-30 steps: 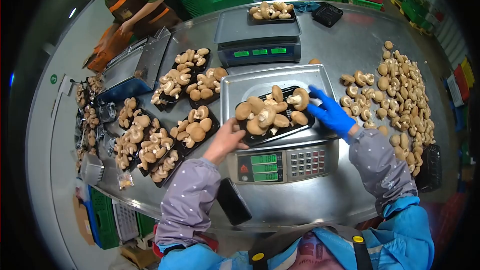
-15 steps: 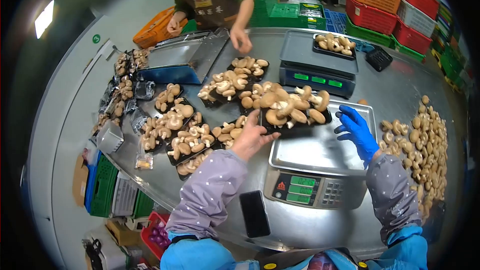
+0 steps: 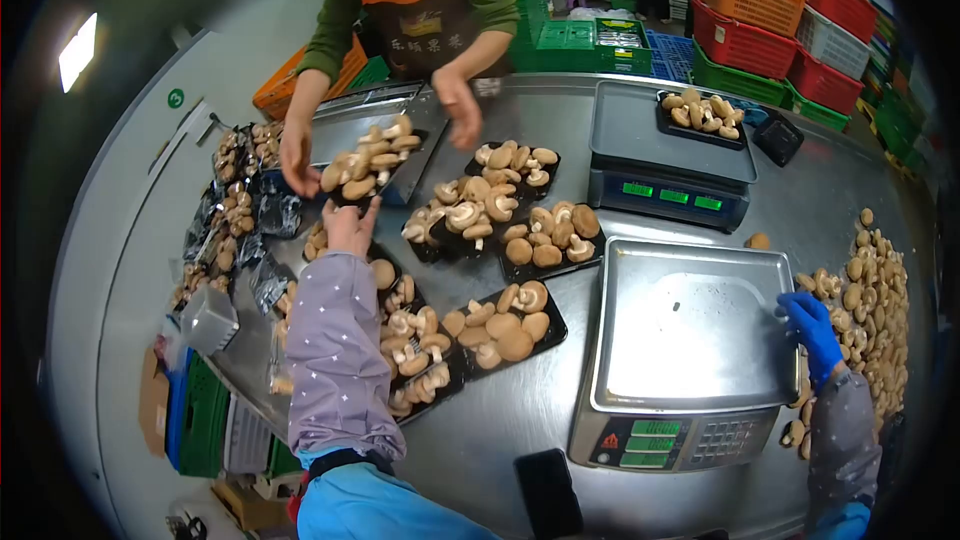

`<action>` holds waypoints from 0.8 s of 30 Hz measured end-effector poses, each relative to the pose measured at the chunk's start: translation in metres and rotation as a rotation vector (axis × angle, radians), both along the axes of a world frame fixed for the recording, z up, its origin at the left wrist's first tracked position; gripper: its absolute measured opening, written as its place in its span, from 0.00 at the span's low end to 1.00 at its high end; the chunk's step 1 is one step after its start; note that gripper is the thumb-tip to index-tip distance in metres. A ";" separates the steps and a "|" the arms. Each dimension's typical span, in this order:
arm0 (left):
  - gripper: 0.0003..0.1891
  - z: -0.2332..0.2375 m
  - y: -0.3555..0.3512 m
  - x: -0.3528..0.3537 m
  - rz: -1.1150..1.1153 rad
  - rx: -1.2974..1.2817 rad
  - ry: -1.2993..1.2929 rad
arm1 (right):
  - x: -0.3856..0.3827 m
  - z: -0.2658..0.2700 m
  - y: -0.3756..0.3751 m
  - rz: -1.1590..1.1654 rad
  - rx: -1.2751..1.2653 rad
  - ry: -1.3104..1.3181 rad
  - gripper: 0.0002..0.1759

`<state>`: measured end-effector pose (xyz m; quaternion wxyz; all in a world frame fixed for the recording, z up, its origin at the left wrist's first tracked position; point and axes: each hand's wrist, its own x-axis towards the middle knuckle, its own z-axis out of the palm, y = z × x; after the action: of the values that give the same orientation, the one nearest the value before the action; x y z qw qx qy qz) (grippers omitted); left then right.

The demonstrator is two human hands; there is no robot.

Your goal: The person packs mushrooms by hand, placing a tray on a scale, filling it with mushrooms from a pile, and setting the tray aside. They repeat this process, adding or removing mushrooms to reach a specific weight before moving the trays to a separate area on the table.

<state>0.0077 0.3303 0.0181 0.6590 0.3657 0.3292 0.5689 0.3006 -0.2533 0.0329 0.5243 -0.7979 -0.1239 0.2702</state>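
The left hand (image 3: 350,230) grips the near end of a black tray of mushrooms (image 3: 370,160), raised towards the far left corner of the counter (image 3: 510,415), its thumb and fingers narrowed on the tray. A co-worker's hand (image 3: 298,155) is just beside that tray's left side (whether the two touch, I cannot tell), while the co-worker's other hand (image 3: 460,110) is above the counter's far edge. The right hand (image 3: 812,332), in a blue glove, is half wide with fingers bent, at the right rim of the near scale's steel pan (image 3: 690,340); contact with the rim is unclear. Loose mushrooms (image 3: 878,310) lie heaped along the counter's right edge. Between the left forearm and the scale, more filled trays (image 3: 505,325) sit on the counter. Towards its far right corner, another scale (image 3: 672,195) carries a filled tray (image 3: 703,118). A dark phone (image 3: 549,492) lies by the near edge.
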 end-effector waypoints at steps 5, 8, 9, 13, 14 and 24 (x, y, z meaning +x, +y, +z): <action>0.19 -0.030 0.061 -0.014 0.423 1.158 1.596 | 0.005 -0.008 -0.052 -0.154 -0.097 0.011 0.14; 0.25 -0.026 0.080 -0.006 0.128 0.925 1.481 | 0.003 -0.014 -0.089 -0.249 -0.097 0.032 0.13; 0.26 -0.038 0.088 -0.004 0.265 1.041 1.314 | 0.002 -0.016 -0.100 -0.240 -0.080 0.044 0.12; 0.14 -0.048 0.073 0.006 0.192 0.966 1.150 | -0.004 -0.027 -0.153 -0.305 -0.206 -0.019 0.12; 0.10 -0.050 0.082 0.019 0.053 0.336 0.535 | -0.007 -0.028 -0.167 -0.332 -0.195 -0.020 0.12; 0.17 0.041 -0.133 0.100 -0.642 -0.094 0.224 | 0.010 -0.107 -0.458 -0.501 -1.083 -0.797 0.23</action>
<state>0.1075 0.1977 0.0591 0.7803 0.4802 0.2937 0.2727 0.3109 -0.7117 -0.0744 0.0158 -0.9885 0.0324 -0.1466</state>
